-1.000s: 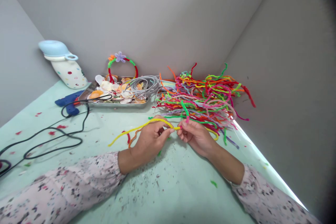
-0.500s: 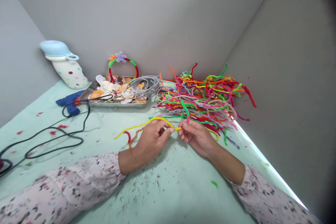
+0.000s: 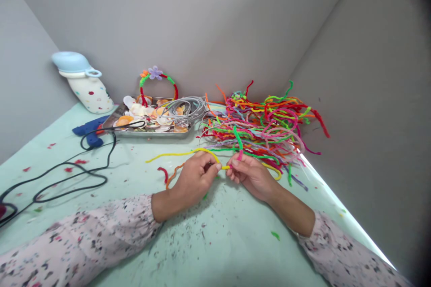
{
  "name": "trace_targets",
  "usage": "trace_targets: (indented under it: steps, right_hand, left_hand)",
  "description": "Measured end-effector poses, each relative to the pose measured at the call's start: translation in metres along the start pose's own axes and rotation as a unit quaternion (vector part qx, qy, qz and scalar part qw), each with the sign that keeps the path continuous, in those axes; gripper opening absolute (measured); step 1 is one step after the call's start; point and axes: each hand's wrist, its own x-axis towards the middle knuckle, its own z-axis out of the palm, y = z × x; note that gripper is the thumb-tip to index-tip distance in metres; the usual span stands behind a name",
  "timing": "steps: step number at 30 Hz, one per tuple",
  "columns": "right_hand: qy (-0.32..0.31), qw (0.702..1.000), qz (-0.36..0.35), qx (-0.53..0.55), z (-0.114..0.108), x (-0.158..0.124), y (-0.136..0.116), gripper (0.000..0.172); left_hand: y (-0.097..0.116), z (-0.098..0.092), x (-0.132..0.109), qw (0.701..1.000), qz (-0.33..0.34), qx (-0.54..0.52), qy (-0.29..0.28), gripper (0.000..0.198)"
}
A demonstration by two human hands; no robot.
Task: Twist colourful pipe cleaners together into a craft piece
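My left hand pinches a yellow pipe cleaner between thumb and forefinger; its free end trails off to the left. Close beside it, my right hand is closed on a pipe cleaner strip, green above and pink lower down, which sticks up from the fingers. The yellow one runs across the small gap between both hands and meets the pink part at my right fingertips. How they join is hidden by the fingers. An orange pipe cleaner and a short red piece lie left of my left hand.
Behind my hands lies a heap of colourful pipe cleaners. A metal tray of shells holds a coil of grey wire and a flowered hoop. Leftward are a blue glue gun, its black cable and a bottle.
Both hands keep their hold and have shifted only slightly. The yellow pipe cleaner's trailing end has risen a little, and the short stretch between the hands sits slightly lower.
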Motion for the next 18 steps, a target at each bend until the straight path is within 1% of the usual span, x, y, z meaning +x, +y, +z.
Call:
trace_targets:
  steps: [3,10,15,18]
  right_hand:
    - [-0.005,1.000,-0.005,-0.012,-0.001,0.000,0.001,0.023]
    - [-0.008,0.998,-0.032,-0.060,-0.006,0.001,0.009,0.023]
    - [0.003,0.995,-0.060,-0.085,-0.007,0.002,0.013,0.020]
    - [0.017,0.994,-0.066,-0.082,-0.006,0.000,0.011,0.020]
  left_hand:
    - [-0.001,0.000,0.001,1.000,-0.009,-0.007,-0.003,0.017]
    - [-0.004,0.000,0.003,0.999,-0.013,0.000,-0.030,0.016]
    - [-0.007,0.002,0.003,0.999,-0.019,-0.003,-0.035,0.017]
    - [-0.010,0.005,0.002,0.999,-0.009,-0.004,-0.035,0.017]
